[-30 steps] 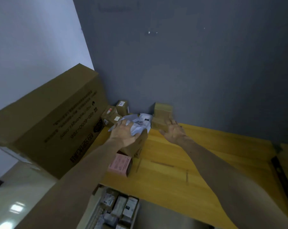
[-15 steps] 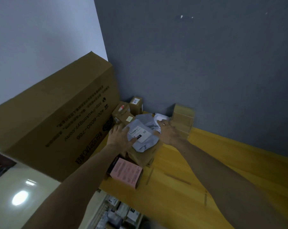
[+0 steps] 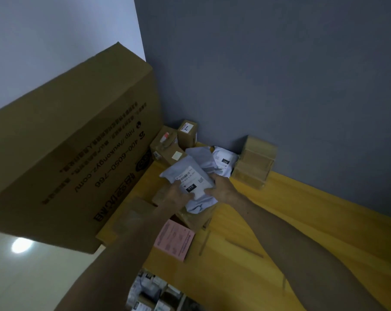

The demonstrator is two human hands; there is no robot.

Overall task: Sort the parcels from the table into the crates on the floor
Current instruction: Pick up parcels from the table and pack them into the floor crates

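One head-worn camera looks forward and down over the desk (image 3: 291,225), facing the corner where it meets the grey wall (image 3: 279,86). It is near: both forearms run up from the bottom edge to the left hand (image 3: 178,196) and right hand (image 3: 222,189) on a parcel (image 3: 190,178) mid-frame. The wide view tilts, catching a crate (image 3: 154,292) at the bottom.

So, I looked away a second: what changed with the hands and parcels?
The right hand, open by the stacked brown boxes a second ago, came across to the grey mailer; the left hand slid to its left edge. Both now grip it. The pink box, white mailer and large carton stayed put.
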